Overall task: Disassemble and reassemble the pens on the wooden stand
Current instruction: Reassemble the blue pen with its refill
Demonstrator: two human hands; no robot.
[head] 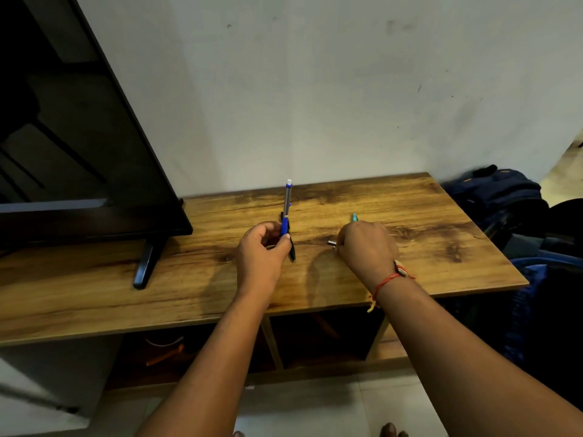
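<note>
My left hand [263, 247] holds a blue pen [286, 206] upright above the wooden stand [426, 222], gripping its blue lower part; its grey barrel and white tip point up. A black pen [292, 252] lies on the stand just behind and below that hand. My right hand [367, 244] rests knuckles-up on the stand, fingers closed around a small silver pen part [331, 243] that sticks out on its left side. A teal pen [354, 217] peeks out from behind the right hand; most of it is hidden.
A black television [79, 137] on a slanted foot [145, 264] fills the stand's left side. Dark blue bags [498, 197] are piled off the right end. A white wall rises behind. Open shelves [321, 335] sit under the top.
</note>
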